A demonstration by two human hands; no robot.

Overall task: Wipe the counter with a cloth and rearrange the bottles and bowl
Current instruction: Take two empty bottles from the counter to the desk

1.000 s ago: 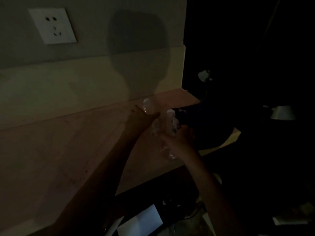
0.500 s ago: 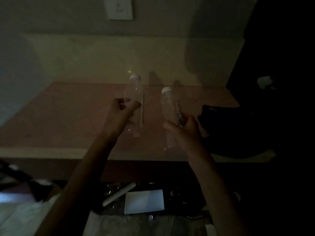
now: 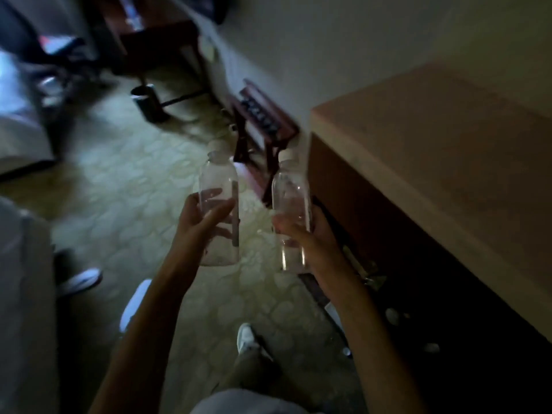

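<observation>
I hold two clear plastic bottles with white caps upright in the air over the patterned floor. My left hand [image 3: 198, 221] grips the left bottle [image 3: 219, 180] around its lower half. My right hand [image 3: 301, 234] grips the right bottle [image 3: 289, 189] the same way. The two bottles are a hand's width apart. The pale wooden counter [image 3: 442, 150] lies to the right of both hands, away from the bottles. No cloth or bowl shows in this dim, blurred view.
A dark wooden luggage rack [image 3: 263, 121] stands against the wall beyond the bottles. A dark bin [image 3: 148, 103] and a desk [image 3: 155, 40] lie farther back. White shoes [image 3: 246, 339] and slippers [image 3: 134, 303] are on the floor below. A bed edge [image 3: 18, 130] is at left.
My view has swung left, away from the counter toward the room. Both hands have carried the bottles off the counter and now hold them over the floor.
</observation>
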